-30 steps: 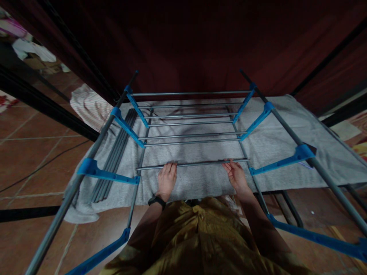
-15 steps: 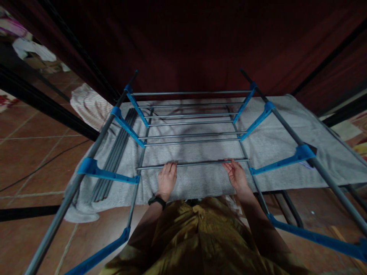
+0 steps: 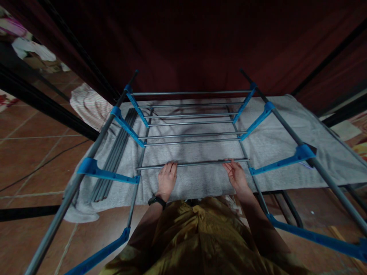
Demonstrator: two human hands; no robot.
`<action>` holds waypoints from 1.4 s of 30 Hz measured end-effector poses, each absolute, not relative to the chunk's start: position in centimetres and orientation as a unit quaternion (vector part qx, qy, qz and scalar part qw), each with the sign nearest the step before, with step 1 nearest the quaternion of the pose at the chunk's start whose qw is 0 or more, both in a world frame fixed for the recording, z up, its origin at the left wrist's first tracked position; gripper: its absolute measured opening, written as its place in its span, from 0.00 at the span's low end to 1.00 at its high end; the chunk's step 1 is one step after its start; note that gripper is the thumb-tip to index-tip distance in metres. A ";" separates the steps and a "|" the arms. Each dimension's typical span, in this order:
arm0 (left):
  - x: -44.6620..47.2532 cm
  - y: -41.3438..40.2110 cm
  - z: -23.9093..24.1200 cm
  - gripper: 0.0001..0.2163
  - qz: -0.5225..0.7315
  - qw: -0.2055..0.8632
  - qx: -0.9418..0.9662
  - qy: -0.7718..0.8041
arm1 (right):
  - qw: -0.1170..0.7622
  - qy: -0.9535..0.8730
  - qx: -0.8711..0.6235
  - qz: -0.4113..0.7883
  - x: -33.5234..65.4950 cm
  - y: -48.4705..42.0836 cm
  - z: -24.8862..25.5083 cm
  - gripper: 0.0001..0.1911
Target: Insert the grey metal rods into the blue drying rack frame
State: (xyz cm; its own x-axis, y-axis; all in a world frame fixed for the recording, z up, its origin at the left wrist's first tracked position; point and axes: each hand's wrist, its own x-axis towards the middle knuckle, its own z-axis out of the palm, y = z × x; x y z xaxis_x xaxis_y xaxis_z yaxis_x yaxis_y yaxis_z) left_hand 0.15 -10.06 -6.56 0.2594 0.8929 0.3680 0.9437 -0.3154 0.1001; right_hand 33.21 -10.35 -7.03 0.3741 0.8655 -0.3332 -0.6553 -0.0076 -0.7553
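Note:
A grey metal rod (image 3: 197,164) lies crosswise between the blue brackets of a drying rack (image 3: 123,124). My left hand (image 3: 166,180), with a dark watch at the wrist, has its fingers curled over the rod near its left part. My right hand (image 3: 236,175) grips the same rod near its right end, fingers wrapped under it. Several other rods (image 3: 192,135) sit fitted across the rack further away. The rack stands over a grey cloth (image 3: 269,141).
A bundle of loose grey rods (image 3: 114,152) lies on the cloth at the left. A striped cloth (image 3: 86,105) lies on the tiled floor (image 3: 31,152) beyond. A dark red curtain (image 3: 189,42) hangs behind. Black frame bars (image 3: 46,107) cross at left and right.

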 end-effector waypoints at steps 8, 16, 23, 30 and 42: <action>0.2 -10.1 -6.3 0.16 -0.179 0.068 -0.792 -0.580 | 0.692 -0.116 -0.446 0.555 33.4 -10.3 -7.2 0.05; 0.1 -10.1 -6.4 0.17 -0.175 0.070 -0.794 -0.578 | 0.691 -0.085 -0.454 0.556 33.7 -9.8 -6.3 0.02; 0.2 -10.2 -6.2 0.16 -0.181 0.061 -0.783 -0.591 | 0.706 -0.067 -0.471 0.525 35.5 -8.5 -5.0 0.05; 0.2 -10.2 -6.2 0.16 -0.196 0.070 -0.785 -0.583 | 0.714 -0.035 -0.501 0.488 37.0 -7.3 -5.4 0.08; 0.2 -10.2 -6.3 0.16 -0.194 0.067 -0.783 -0.587 | 0.709 -0.014 -0.515 0.482 37.4 -6.8 -6.5 0.10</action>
